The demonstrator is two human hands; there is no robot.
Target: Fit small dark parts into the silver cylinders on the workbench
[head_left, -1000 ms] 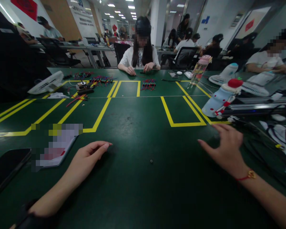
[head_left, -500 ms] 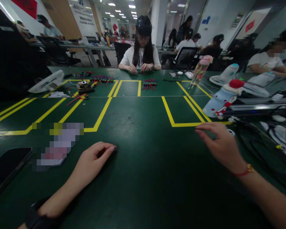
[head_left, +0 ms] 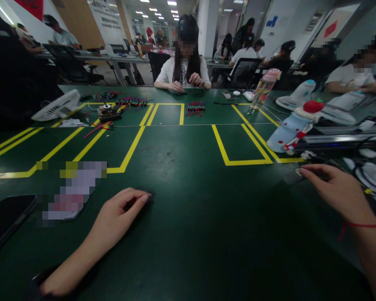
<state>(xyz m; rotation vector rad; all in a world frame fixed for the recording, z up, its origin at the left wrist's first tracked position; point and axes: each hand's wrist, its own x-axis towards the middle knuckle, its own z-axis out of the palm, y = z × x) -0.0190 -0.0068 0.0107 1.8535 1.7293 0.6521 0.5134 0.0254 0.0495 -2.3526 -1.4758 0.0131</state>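
My left hand lies palm down on the green table, fingers loosely curled, holding nothing. My right hand is stretched out to the right, a red cord with a gold charm on its wrist. Its fingertips reach a small white round piece beside a tangle of black cables. Whether the fingers pinch that piece is unclear. A pixelated card lies just left of my left hand.
A dark phone lies at the near left edge. Yellow tape boxes mark the table. A pale blue device with a red top, a pink-lidded bottle and white fans stand around. Bundles of coloured wires lie before a person seated opposite.
My right hand has swung right, from the middle of the table to the cables and the small white piece. My left hand curled slightly and stayed in place.
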